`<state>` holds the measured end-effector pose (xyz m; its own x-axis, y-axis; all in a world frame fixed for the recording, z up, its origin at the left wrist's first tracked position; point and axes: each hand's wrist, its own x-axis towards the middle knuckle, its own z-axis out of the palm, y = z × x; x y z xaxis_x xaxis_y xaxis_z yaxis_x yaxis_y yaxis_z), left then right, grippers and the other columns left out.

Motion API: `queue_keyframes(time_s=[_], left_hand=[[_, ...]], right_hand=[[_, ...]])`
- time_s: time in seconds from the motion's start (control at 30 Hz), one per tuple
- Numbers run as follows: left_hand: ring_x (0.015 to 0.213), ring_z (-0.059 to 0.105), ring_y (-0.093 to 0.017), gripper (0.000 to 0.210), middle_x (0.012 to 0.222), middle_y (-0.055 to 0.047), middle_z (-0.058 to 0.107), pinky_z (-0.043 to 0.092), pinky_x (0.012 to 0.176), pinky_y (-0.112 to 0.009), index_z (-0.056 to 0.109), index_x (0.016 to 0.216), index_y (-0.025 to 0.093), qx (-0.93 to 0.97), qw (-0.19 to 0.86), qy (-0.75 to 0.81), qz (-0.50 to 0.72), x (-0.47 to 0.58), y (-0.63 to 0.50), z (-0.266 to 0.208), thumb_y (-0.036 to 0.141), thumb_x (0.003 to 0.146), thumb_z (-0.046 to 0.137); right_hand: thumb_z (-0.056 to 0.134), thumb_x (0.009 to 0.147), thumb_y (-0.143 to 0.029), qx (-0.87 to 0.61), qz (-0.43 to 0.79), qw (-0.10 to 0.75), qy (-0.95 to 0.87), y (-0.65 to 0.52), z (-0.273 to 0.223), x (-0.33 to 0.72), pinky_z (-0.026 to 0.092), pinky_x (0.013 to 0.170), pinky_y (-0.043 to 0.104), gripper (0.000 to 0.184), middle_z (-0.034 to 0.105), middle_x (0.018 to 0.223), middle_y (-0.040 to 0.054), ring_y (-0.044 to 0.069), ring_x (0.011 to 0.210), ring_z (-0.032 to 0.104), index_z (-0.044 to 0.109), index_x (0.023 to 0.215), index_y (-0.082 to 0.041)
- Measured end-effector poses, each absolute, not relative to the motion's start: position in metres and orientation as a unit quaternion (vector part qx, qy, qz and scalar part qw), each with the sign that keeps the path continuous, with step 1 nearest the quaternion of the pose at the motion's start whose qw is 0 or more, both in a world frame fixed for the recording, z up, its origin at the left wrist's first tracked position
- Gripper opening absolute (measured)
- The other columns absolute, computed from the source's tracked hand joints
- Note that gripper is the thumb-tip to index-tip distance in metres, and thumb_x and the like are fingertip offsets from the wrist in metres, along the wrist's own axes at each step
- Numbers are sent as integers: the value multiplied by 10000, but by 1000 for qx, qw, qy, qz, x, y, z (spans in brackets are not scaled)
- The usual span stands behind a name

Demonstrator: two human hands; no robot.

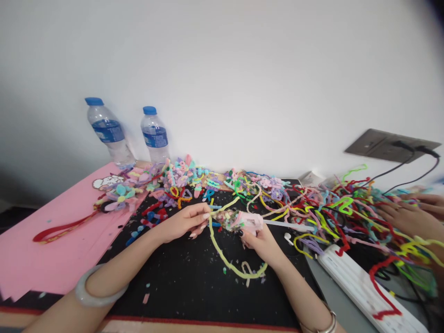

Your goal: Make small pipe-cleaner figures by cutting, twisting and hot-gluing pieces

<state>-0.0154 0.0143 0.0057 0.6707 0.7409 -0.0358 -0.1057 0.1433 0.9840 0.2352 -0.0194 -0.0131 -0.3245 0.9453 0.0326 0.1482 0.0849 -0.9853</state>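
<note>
Pinching yellow pipe cleaner (227,265), left hand (190,222), right hand (261,243) gripping pink glue gun (253,222)

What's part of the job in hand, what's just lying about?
Likely the job:
pink glue gun, in the right hand
pale yellow pipe cleaner, at the left hand
heaped pipe cleaners, probably stock

Apparently just lying about:
two water bottles
white earbud
</note>
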Motion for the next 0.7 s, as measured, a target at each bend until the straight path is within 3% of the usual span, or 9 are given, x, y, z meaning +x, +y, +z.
queue_keyframes(time_s=[0.7], left_hand=[[422,384,-32,207,607,61,442,324,418,-156,449,814,168,567,708,277,316,-15,15,5,358,892,476]], right_hand=[[574,796,-315,-457,485,415,-620,-20,-11,233,328,453,205,246,466,636,-19,91,506,338,606,988,-164]])
